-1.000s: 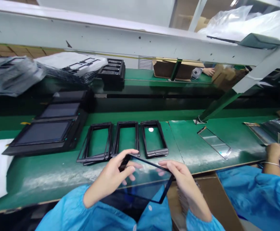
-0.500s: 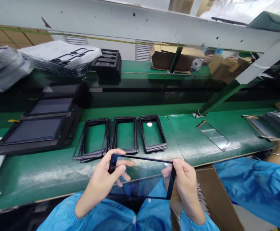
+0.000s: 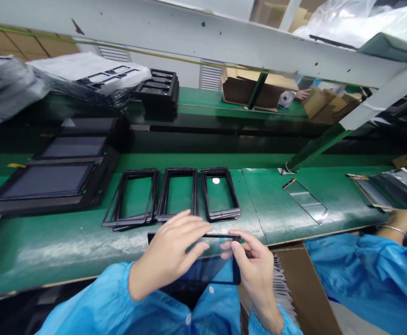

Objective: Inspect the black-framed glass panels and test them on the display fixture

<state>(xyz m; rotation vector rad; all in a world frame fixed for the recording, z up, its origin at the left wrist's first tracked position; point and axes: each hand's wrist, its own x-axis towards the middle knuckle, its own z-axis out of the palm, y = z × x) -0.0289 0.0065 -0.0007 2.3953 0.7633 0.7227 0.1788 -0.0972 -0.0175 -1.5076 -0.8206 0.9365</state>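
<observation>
A clear touch-screen glass panel with a black border is held in front of my blue smock. My right hand pinches its right end, thumb on the near face, and a small green spot shows at that corner. Across the panel's left part reaches my left hand, fingers stretched out and slightly apart; it hides that end, and I cannot tell whether it touches the glass. Just beyond, on the green bench, lie three stacks of black rectangular frames: a left stack, a middle stack and a right stack.
Black trays with dark screens stand at the left. Another glass panel lies on the bench at right, beside a green post. A co-worker's blue sleeve is at the right, near an open carton. A shelf holds wrapped stacks.
My left hand has let go of the panel's left end and moved right across it, fingers extended. My right hand still grips the right end, and has shifted slightly left with the panel.
</observation>
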